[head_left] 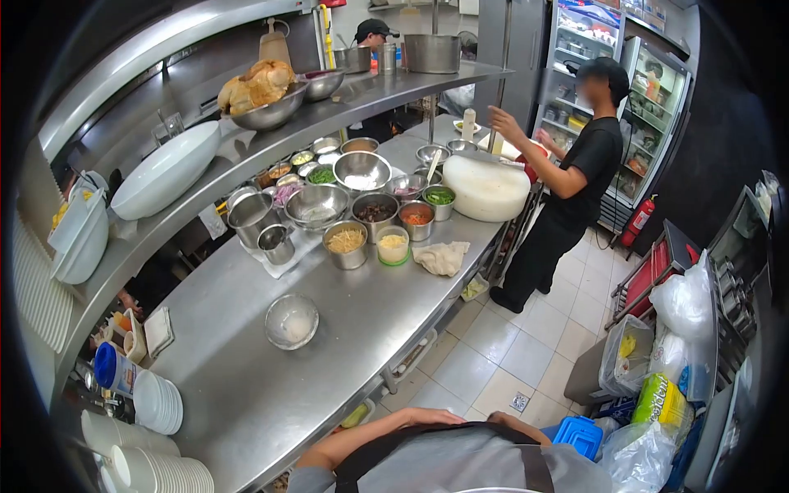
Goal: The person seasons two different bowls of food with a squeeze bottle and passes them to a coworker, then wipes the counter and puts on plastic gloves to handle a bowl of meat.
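Note:
My left hand rests against the dark apron at my waist, fingers stretched out and holding nothing visible. My right hand is also close to my body at the apron's edge; its fingers are mostly hidden. Ahead of me on the steel counter sits a small metal bowl with a little whitish residue in it. Farther back stand a metal container of pale yellow strips, a tub of pale yellow food and a crumpled cloth.
A co-worker stands by the counter's far end, beside a thick white round block. The shelf above holds a bowl of whole chicken. Stacked white plates are at left. Bins and plastic bags crowd the right side.

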Demonstrator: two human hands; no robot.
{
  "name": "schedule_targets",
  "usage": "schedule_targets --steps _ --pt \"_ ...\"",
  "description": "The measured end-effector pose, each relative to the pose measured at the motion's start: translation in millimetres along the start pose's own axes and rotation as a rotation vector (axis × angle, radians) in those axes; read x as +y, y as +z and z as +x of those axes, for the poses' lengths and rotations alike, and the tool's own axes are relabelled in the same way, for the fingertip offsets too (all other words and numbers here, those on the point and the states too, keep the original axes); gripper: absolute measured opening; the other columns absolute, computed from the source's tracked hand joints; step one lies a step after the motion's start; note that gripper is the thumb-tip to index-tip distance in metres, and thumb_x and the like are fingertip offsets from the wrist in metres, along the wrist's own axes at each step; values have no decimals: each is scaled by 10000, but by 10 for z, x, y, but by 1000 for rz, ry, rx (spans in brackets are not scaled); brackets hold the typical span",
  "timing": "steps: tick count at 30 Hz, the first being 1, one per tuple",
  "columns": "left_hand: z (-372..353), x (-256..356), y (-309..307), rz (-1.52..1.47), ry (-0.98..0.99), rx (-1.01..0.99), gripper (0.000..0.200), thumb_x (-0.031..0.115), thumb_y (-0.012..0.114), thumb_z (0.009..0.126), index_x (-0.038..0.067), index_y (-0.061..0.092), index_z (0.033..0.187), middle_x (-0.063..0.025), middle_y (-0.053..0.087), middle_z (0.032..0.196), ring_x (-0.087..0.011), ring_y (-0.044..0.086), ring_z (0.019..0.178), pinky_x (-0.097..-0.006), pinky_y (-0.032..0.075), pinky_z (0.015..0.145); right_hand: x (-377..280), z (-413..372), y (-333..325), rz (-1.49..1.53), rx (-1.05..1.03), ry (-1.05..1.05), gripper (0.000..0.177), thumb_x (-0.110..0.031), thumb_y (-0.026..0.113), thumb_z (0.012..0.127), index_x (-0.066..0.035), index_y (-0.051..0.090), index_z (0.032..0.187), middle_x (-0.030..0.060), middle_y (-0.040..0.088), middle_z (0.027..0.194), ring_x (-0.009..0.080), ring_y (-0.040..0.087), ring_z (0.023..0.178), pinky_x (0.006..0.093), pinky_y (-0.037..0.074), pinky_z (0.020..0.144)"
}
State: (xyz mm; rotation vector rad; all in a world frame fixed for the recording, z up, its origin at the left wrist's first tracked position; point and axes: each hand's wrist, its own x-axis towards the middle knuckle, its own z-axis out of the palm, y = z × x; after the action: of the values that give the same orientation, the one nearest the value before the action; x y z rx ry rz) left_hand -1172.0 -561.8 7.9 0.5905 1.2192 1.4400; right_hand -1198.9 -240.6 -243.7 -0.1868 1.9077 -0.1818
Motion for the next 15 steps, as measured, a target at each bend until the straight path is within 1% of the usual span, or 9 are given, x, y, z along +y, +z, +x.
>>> schedule_targets --steps 1,2,4,5,8,9,12,13,15 --pt "-29 136 75 -84 -74 17 481 355 451 916 51 445 1290 -72 460 1297 -150 386 1206 -266 256 1024 -24 54 -18 -22 -3 -16 425 -423 573 776 -80 647 1018 108 650 985 237 618 881 355 480 790" --pt "-14 71 98 -8 -50 101 483 402 443 911 57 502 1245 -72 498 1258 -152 421 1176 -264 278 1008 -91 121 -43 -29 3 -34 430 -428 572 774 -82 650 1016 107 649 993 238 616 894 355 478 797" --pt "-147 617 366 -354 -471 263 481 415 413 919 63 519 1230 -62 498 1263 -159 431 1172 -258 279 1006 -285 161 -122 18 40 -69 439 -439 569 771 -84 655 1014 104 648 1008 239 613 921 355 475 812" --pt "-158 650 366 -355 -506 274 480 412 411 920 62 517 1231 -62 499 1262 -158 430 1172 -258 278 1007 -426 77 -170 96 74 -68 429 -425 570 778 -82 651 1022 109 651 994 243 614 921 360 475 814" --pt "-75 401 189 -119 -269 146 477 405 406 924 58 513 1234 -63 500 1260 -157 428 1173 -258 275 1008 -802 -33 -289 135 108 -193 399 -388 577 796 -77 637 1038 123 659 949 250 635 858 369 488 792" --pt "-37 333 137 -65 -194 111 476 403 404 926 57 511 1235 -63 500 1259 -156 427 1173 -258 274 1009 -867 21 -263 161 163 -296 391 -378 586 789 -68 637 1023 128 660 933 243 652 762 356 503 752" --pt "8 249 29 30 -88 90 472 396 399 929 54 507 1237 -63 501 1257 -154 425 1174 -258 271 1011 -1027 -89 -301 69 244 -316 346 -370 552 783 -126 656 1006 98 662 940 252 629 871 369 488 768" --pt "8 263 12 50 -62 90 471 393 398 931 53 505 1238 -63 501 1256 -154 424 1175 -258 270 1011 -992 44 -279 123 153 -266 361 -380 552 783 -128 650 1022 104 661 942 251 622 887 367 484 783" --pt "-16 332 9 97 3 92 469 388 394 933 51 502 1240 -64 502 1255 -153 422 1175 -258 268 1012 -914 46 -248 36 204 -313 363 -380 562 774 -125 652 1016 109 661 937 252 628 864 361 486 786"
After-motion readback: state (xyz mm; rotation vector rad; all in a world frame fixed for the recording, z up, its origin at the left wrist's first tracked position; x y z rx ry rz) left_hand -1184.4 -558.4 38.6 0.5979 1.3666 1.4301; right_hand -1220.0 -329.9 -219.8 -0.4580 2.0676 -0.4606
